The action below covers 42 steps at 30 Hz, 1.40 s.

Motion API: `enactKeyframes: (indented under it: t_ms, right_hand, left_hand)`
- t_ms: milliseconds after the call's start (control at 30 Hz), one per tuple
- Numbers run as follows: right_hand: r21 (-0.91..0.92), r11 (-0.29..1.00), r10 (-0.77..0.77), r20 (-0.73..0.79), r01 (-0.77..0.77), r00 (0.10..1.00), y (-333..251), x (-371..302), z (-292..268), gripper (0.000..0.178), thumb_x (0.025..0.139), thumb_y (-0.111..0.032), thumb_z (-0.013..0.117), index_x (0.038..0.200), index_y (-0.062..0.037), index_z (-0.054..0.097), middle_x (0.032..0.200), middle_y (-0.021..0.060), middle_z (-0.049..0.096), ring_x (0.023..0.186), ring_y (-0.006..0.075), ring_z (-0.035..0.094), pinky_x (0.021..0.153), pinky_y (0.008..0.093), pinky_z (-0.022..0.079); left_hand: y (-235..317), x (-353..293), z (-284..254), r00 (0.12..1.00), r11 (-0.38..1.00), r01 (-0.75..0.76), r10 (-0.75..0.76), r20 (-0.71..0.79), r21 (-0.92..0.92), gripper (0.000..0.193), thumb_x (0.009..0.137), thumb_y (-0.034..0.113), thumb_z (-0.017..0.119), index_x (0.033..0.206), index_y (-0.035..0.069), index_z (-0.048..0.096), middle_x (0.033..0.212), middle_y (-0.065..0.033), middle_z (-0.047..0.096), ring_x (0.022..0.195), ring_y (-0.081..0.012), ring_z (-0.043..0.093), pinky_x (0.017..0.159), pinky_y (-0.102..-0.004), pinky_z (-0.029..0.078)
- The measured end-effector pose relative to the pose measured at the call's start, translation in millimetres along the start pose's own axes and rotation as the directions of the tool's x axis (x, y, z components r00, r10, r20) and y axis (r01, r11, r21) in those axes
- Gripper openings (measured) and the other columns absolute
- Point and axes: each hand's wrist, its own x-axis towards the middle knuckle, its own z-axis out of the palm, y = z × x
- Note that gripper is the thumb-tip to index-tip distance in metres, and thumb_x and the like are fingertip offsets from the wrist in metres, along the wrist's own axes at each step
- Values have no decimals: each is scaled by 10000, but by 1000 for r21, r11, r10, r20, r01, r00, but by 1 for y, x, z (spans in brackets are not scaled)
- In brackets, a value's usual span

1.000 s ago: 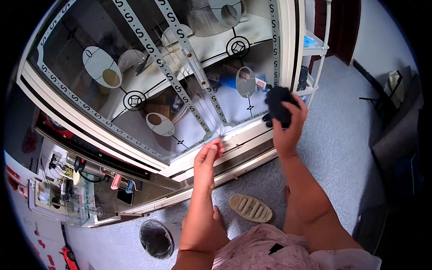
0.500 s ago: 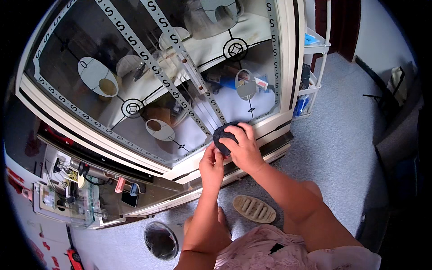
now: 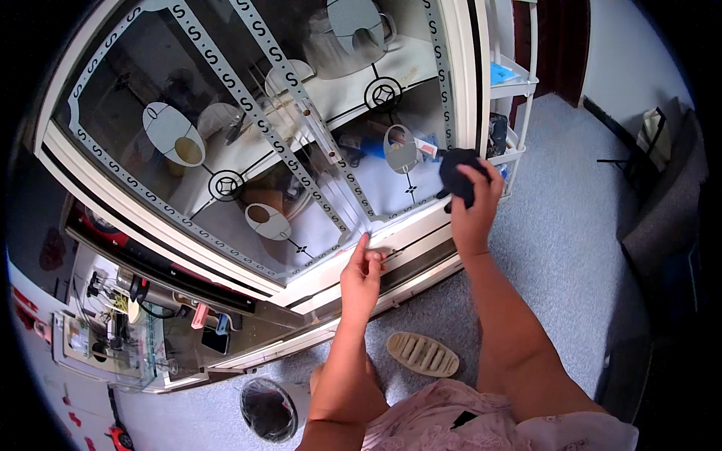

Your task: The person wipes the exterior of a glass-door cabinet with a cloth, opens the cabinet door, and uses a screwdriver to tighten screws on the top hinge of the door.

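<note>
1 blk wad [image 3: 456, 173] – held in R grip [image 3: 477, 214] | L grip [image 3: 361, 279] loose @ cab. frame [image 3: 421, 230] | gray carpet [image 3: 556, 195]

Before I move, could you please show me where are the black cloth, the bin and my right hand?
Black cloth [image 3: 456, 177]: head view, middle of its dark bundle.
Bin [image 3: 301, 400]: head view, its outer wall.
Right hand [image 3: 478, 213]: head view, middle of the hand.
</note>
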Motion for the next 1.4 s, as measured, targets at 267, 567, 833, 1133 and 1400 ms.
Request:
enactKeyframes:
  t_ms: [267, 567, 833, 1133, 1400]
  right_hand:
    - [58, 990, -135, 200, 126, 970, -18, -28, 17, 558, 664, 97, 679, 1160, -156, 702, 1318, 123, 553, 1244, 396, 500, 1076, 517, 424]
    - [232, 951, -299, 505, 206, 810, -28, -49, 13, 420, 685, 57, 725, 1051, -144, 769, 1268, 64, 610, 1224, 382, 518, 1052, 465, 486]
    - [142, 964, -252, 201, 226, 947, -9, -4, -9, 453, 730, 47, 717, 1128, -166, 756, 1288, 110, 577, 1207, 365, 545, 1056, 475, 460]
    - [-4, 1000, -6, 86, 6, 996, 14, 5, -4, 513, 689, 101, 709, 1129, -164, 719, 1254, 136, 541, 1192, 403, 500, 1035, 499, 448]
    - [33, 998, -68, 413, 59, 908, -6, -39, 0, 475, 641, 110, 733, 1039, -149, 744, 1216, 98, 599, 1202, 379, 535, 1010, 475, 495]
  left_hand:
    - [-21, 7, 10, 997, 997, -51, 46, 69, 66, 691, 1057, -24, 543, 1668, 58, 231, 1013, -79, 670, 893, -134, 664, 832, -301, 594]
    - [-22, 9, 22, 995, 990, -96, 95, 16, 99, 712, 1034, -46, 535, 1660, 11, 203, 922, -87, 666, 812, -155, 671, 793, -298, 581]
    - [-25, 9, 21, 991, 982, -133, 133, 8, 130, 710, 1069, 17, 549, 1675, 57, 182, 947, -88, 700, 795, -129, 660, 764, -289, 573]
    - [-27, 7, 22, 974, 943, -227, 220, 54, 242, 772, 1065, 15, 563, 1694, 138, 132, 941, -106, 694, 776, -148, 676, 746, -310, 587]
    - [-27, 10, 17, 968, 931, -252, 235, 92, 263, 759, 1067, 35, 563, 1681, 84, 119, 928, -118, 699, 764, -167, 697, 744, -312, 576]
